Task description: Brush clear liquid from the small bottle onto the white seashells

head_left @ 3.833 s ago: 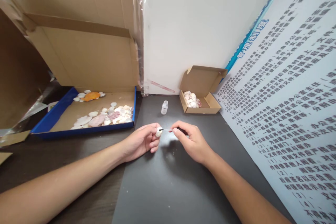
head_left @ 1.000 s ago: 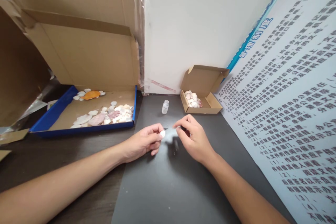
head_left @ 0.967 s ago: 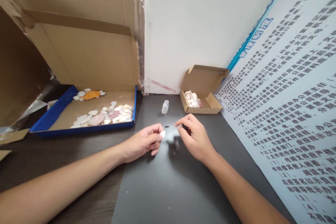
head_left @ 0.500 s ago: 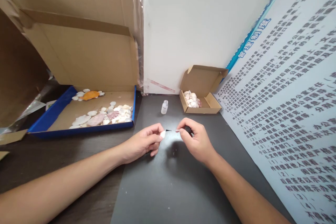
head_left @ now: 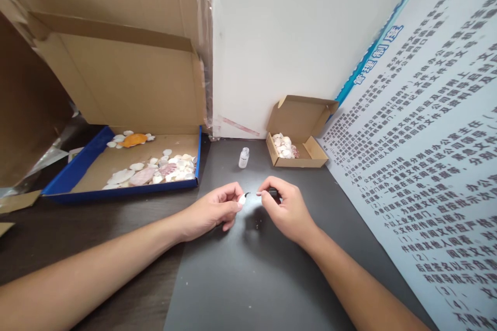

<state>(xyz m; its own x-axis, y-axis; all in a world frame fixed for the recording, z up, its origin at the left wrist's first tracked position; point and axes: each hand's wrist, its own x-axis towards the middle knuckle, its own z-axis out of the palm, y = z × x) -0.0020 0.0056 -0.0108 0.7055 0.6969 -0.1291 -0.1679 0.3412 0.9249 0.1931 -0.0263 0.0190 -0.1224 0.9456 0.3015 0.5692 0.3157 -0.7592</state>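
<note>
Between the thumb and fingers of my left hand [head_left: 220, 209] is a small white shell [head_left: 242, 199]. My right hand [head_left: 285, 207] is closed on a small brush [head_left: 253, 194] with a thin stem and dark bristles; its black cap-like handle [head_left: 275, 195] is partly hidden by the fingers. The bristles are bent against the shell's edge. Just beyond the hands, a small clear bottle [head_left: 243, 158] with a white label stands uncapped on the dark mat [head_left: 233, 279].
At the left stands a blue-edged cardboard box [head_left: 89, 165] holding loose shells [head_left: 174, 169] and an orange shell piece [head_left: 134, 140] ringed by white ones. A smaller open box [head_left: 301, 163] with shells sits at the back right. A printed board [head_left: 427, 165] runs along the right side.
The brush in my right hand has moved slightly left, and its bristles now bend against the shell. My left hand is almost still.
</note>
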